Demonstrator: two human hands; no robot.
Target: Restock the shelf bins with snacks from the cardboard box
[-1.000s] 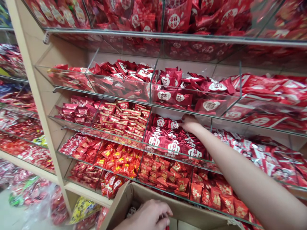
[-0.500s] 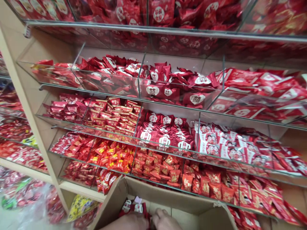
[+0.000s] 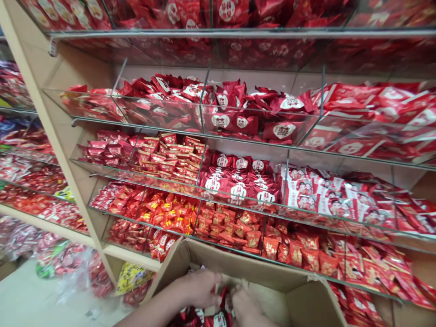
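Both of my hands are down inside an open cardboard box (image 3: 272, 272) at the bottom of the view. My left hand (image 3: 200, 289) reaches in from the left with bent fingers closed around part of a dark red packet (image 3: 223, 297). Close beside it, my right hand (image 3: 245, 303) is smeared by motion, and its fingertips are at the same packet; its grip is unclear. Below the left hand lie more dark red packets (image 3: 220, 319) with white print, partly cut off by the frame edge.
Ahead rises a slanted wooden shelf unit with clear dividers, filled with red packets (image 3: 238, 193) and small orange-red packets (image 3: 252, 238). A yellow bag (image 3: 132, 277) sits low at left. Clear plastic bags (image 3: 73, 268) of packets lie on the pale floor.
The view has shifted slightly, so the shelves sit further right. My left hand has lifted and shows more of its forearm; the hands are slightly apart, with a red packet between them.
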